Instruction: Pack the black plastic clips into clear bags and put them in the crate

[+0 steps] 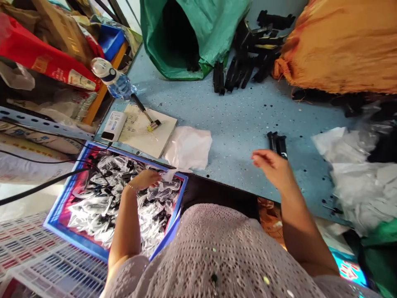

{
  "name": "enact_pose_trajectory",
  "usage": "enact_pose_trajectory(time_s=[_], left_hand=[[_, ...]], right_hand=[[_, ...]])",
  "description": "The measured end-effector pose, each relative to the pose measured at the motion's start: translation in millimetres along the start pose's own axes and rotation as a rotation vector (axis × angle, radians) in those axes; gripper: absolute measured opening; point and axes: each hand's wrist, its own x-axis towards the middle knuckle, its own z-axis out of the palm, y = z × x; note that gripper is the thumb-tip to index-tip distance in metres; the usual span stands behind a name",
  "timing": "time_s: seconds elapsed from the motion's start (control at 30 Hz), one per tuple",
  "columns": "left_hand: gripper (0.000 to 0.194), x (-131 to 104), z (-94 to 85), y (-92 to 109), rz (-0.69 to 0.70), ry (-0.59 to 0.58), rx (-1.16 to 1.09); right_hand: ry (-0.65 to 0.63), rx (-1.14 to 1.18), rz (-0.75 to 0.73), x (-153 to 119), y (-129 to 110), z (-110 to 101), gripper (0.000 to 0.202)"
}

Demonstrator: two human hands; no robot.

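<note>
My left hand (145,180) is over a blue crate (62,203) of black parts in clear plastic bags (93,211). Its fingers are closed together at the edge of a thin clear plastic bag (169,175), which they seem to pinch. That bag lies by the front edge of a stack of clear bags (189,147) on the blue table (235,128). Above the table's front part is my right hand (273,167), fingers loosely bent, thumb apart, nothing seen in them. Just beyond it lie two black plastic parts (277,145), partly hidden by the hand.
A green sack (217,29) and a heap of black parts (248,58) stand at the back, an orange sack (341,45) at the back right. Left are a water bottle (119,82), a brush-like tool (145,109) on a board (133,134) and a white device (114,126). Plastic bags (356,178) lie right.
</note>
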Motion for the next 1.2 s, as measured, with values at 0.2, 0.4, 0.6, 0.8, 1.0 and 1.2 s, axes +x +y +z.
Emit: enact_pose_trajectory(time_s=[0.2, 0.4, 0.6, 0.8, 1.0, 1.2], left_hand=[[0.033, -20.7, 32.2, 137.0, 0.597, 0.362, -0.146], [0.042, 39.2, 38.1, 175.5, 0.510, 0.968, 0.010], [0.061, 21.3, 49.1, 170.5, 0.472, 0.678, 0.266], [0.049, -13.0, 70.7, 172.8, 0.808, 0.394, 0.335], [0.041, 28.6, 53.3, 141.3, 0.658, 0.516, 0.152], [0.027, 25.8, 58.6, 145.9, 0.551, 0.930, 0.076]], right_hand=[[0.061, -0.785, 0.299, 20.1, 29.4, -53.9, 0.053], [-0.062, -0.772, 0.326, 26.7, 36.3, -56.7, 0.048], [-0.149, -0.797, 0.325, 29.8, 42.0, -61.8, 0.046], [-0.088, -0.719, 0.229, 25.8, 54.1, -55.9, 0.043], [0.007, -0.635, 0.199, 22.5, 57.6, -51.4, 0.039], [0.057, 0.026, 0.150, 16.8, 44.1, -23.2, 0.039]])
